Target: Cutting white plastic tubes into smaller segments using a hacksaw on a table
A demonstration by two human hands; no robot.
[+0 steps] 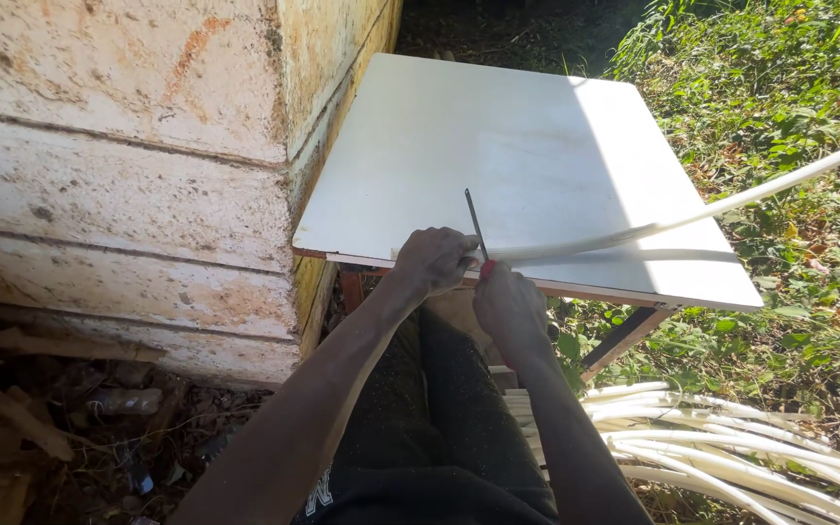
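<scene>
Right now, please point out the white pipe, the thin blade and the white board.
white pipe (634,233): head view, on its middle stretch over the board.
thin blade (473,216): head view, on the dark metal strip.
white board (498,136): head view, on its bare top.

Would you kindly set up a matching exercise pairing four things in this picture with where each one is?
Things:
1. long white flexible pipe
2. thin dark blade with red handle
3. bundle of white pipes
4. flat white board

Places:
A. on the ground under the board's right end
B. in the right hand
C. beside the weathered wall
D. pinned by the left hand, running off right

Pairs: 1-D, 2-B, 3-A, 4-C
</scene>
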